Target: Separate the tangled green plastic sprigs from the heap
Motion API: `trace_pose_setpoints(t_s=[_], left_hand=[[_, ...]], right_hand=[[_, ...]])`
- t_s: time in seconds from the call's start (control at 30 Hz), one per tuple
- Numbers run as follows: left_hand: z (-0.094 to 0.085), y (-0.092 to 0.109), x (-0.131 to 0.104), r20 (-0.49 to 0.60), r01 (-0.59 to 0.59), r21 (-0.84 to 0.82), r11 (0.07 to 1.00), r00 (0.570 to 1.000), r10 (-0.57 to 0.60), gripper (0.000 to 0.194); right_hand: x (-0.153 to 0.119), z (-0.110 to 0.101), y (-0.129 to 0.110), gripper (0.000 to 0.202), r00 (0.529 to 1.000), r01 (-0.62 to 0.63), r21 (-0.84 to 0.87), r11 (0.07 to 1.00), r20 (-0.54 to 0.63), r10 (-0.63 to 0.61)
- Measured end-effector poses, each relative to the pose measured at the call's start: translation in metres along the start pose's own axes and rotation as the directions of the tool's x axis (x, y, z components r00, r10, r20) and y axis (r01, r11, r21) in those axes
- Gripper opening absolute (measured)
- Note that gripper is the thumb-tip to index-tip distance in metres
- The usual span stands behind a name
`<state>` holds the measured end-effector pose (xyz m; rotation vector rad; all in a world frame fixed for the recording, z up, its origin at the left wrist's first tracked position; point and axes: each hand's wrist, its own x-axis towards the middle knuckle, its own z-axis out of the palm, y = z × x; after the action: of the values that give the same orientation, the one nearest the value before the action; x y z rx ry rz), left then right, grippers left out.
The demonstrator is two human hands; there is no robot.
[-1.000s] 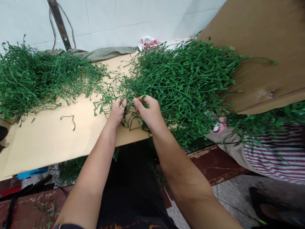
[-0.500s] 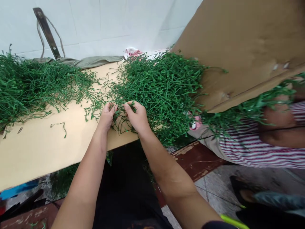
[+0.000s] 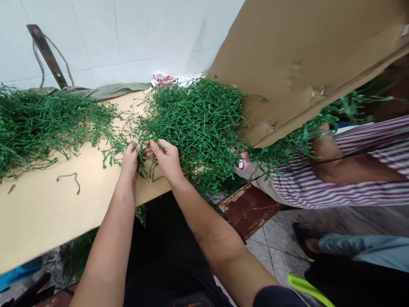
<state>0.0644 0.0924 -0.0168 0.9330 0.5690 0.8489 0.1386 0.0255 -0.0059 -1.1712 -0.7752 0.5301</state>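
Observation:
My left hand [image 3: 129, 161] is closed at the near edge of a tangled heap, its fingers pinched round thin green stems. Close beside it, my right hand [image 3: 167, 158] pinches green stems too, thumb against fingers, with the fingertips of both hands almost meeting. A few curled ends hang below the hands. Just beyond and to the right lies the big heap of green stems [image 3: 201, 123], each with a small knobby, bud-like tip. One loose curled stem [image 3: 70, 175] rests on the board to the left.
A second heap of green stems [image 3: 41, 119] covers the left of the pale board [image 3: 64, 217]. An upright cardboard sheet [image 3: 281, 64] stands at the right, with a person in a striped garment [image 3: 335, 187] behind it. A dark strap-hung bar [image 3: 47, 55] leans on the white wall.
The view has shifted to the right, so things appear farther left. Both hands stay together at the heap, and the right fingers have come nearer to the left hand.

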Motion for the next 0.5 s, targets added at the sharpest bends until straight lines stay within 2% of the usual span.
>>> trace_pose_setpoints(t_s=[0.13,0.2,0.27,0.33,0.5], left_hand=[[-0.001,-0.001,0.004,-0.039,-0.017,-0.078,0.997,0.999,0.014,0.021],[-0.002,0.000,0.006,-0.112,-0.017,-0.157,0.987,0.994,-0.001,0.020],[-0.002,0.002,0.006,-0.174,-0.001,-0.235,0.972,0.984,-0.041,0.019],[-0.003,0.004,0.005,-0.183,0.024,-0.262,0.965,0.980,-0.074,0.018],[-0.002,0.004,0.001,-0.150,0.011,-0.193,0.981,0.988,-0.041,0.014]], right_hand=[[-0.004,0.007,0.004,0.034,0.996,0.084,-0.059,0.995,0.007,-0.084],[-0.010,0.013,0.004,0.029,0.980,0.201,-0.141,0.969,0.036,-0.198],[-0.018,0.018,0.004,0.024,0.937,0.351,-0.259,0.900,0.099,-0.336],[-0.024,0.021,0.003,0.022,0.885,0.465,-0.346,0.815,0.168,-0.434],[-0.033,0.017,0.002,0.019,0.799,0.601,-0.416,0.682,0.275,-0.535]])
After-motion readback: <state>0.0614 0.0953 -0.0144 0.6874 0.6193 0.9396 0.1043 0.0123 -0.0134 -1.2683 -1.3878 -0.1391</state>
